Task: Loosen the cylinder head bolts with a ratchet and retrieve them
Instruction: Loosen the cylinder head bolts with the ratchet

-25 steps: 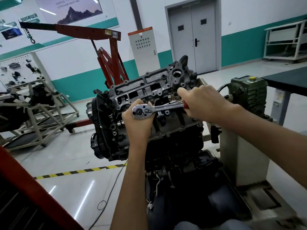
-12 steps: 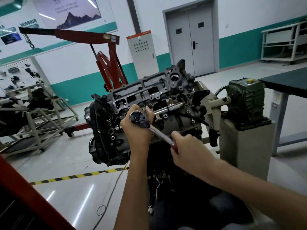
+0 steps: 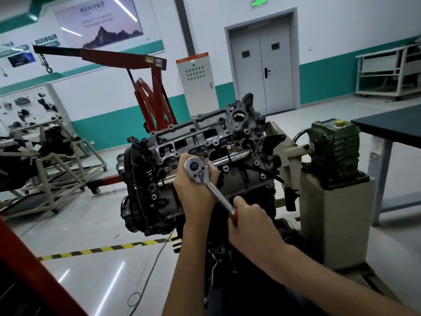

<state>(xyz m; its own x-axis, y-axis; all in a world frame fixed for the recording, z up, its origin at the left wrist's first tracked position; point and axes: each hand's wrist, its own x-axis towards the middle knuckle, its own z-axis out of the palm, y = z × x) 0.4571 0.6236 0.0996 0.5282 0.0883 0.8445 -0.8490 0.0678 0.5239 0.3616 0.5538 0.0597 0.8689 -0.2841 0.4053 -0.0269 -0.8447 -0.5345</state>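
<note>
The ratchet (image 3: 217, 195) sits at centre frame against the lower face of the cylinder head (image 3: 205, 133). Its round chrome head faces the camera, and its polished shaft runs from there toward 4 o'clock to a red grip. The bolt and socket beneath the ratchet head are hidden. The cylinder head is grey cast metal, tilted toward the viewer, with rectangular openings and numerous bolt holes across its top. It sits on a dark engine block carried on a stand. The left hand (image 3: 196, 190) cups the ratchet head from below, fingers curled round behind it and thumb alongside. The right hand (image 3: 252, 224), at 5 o'clock from the ratchet head, is wrapped tightly round the red grip so that only its upper end shows. At 3 o'clock from the engine, a green gearbox (image 3: 335, 151) stands on a grey pedestal (image 3: 335, 224), with a dark table (image 3: 391, 124) beyond. A red engine crane (image 3: 155, 94) stands at 11 o'clock, behind the engine.
</note>
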